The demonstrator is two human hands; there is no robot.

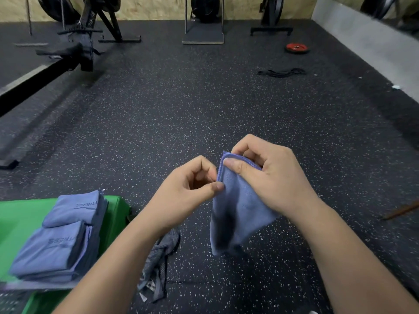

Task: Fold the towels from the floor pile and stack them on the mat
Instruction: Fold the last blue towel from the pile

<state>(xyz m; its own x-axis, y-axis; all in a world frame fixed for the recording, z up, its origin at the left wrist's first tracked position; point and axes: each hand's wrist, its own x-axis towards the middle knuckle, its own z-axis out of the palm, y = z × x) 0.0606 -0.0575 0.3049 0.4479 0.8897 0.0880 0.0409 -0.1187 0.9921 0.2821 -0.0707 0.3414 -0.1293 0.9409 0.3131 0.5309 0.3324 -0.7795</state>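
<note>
- Both hands are up in front of the person, holding one blue towel (240,209) in the air above the speckled rubber floor (181,109).
- The right hand (269,177) pinches the towel's stitched top hem, thumb flat across the front and fingers curled behind. The fingertips at the back are hidden by the cloth.
- The left hand (188,193) nips the towel's left edge just below that corner, between thumb and forefinger. Its other fingers are curled in, and I cannot tell whether they touch the fabric.
- The towel hangs down from the two grips in loose folds. Its lower end is blurred, and the right wrist covers part of its right side.
- On the green mat (18,218) at the lower left sits a stack of folded towels (61,236), blue like the held one, with a smaller folded one lying on the far end of it. Dark lettering shows on the top faces, but only partly readable. The count is hard to make out, because the layers blur together.
- The mat runs out of view at the left and bottom edges.
- A grey striped cloth (158,259) lies crumpled on the floor between the forearms, partly hidden by the left arm.
- Further off there is a red weight plate (297,48), some black bands (281,72) and gym machines, whose tops are cut off.
</note>
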